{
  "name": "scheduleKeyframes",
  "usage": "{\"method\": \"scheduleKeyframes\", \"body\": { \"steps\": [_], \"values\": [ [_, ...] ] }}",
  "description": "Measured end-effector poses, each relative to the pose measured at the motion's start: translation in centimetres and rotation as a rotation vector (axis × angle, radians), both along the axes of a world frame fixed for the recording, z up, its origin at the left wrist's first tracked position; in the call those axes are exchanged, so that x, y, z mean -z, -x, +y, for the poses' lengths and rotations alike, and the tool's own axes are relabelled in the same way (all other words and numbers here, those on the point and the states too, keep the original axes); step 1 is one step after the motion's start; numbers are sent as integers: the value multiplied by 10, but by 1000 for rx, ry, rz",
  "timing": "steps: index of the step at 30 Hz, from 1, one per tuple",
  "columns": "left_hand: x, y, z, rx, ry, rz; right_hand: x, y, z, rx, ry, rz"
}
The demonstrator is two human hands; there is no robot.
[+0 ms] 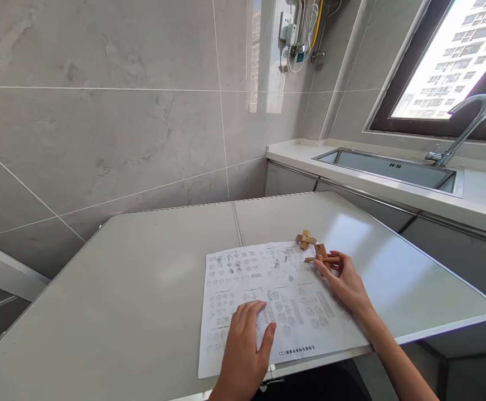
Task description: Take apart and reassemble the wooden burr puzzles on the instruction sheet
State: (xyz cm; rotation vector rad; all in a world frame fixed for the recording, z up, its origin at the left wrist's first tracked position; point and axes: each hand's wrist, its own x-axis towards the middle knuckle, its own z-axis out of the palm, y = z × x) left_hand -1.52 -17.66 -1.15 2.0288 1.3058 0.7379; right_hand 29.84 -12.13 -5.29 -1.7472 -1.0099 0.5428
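Note:
A printed instruction sheet [263, 295] with many small diagrams lies on the white table [142, 289]. My left hand [245, 348] rests flat on the sheet's near part, fingers stretched out, holding nothing. My right hand [343, 281] reaches to the sheet's far right corner, its fingertips pinched on a small wooden puzzle piece [322, 257]. Just beyond it, a second wooden puzzle cluster [305, 239] sits alone at the sheet's top edge.
A steel sink [389, 167] with a curved tap [464, 131] is set in the counter to the right, under a window [456, 61]. Grey tiled wall stands behind the table. Pipes and a fitting [299, 33] hang on the far wall.

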Motion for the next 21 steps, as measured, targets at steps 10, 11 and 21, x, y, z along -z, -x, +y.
{"method": "scheduleKeyframes", "body": {
  "steps": [10,11,21],
  "values": [
    [2,0,1,-14,-24,2,11,20,-58,100,-72,-33],
    [2,-1,1,-14,-19,10,11,22,-65,109,-66,-50],
    [1,-2,4,-15,-24,30,-3,38,-77,-108,-24,-253]
  ]
}}
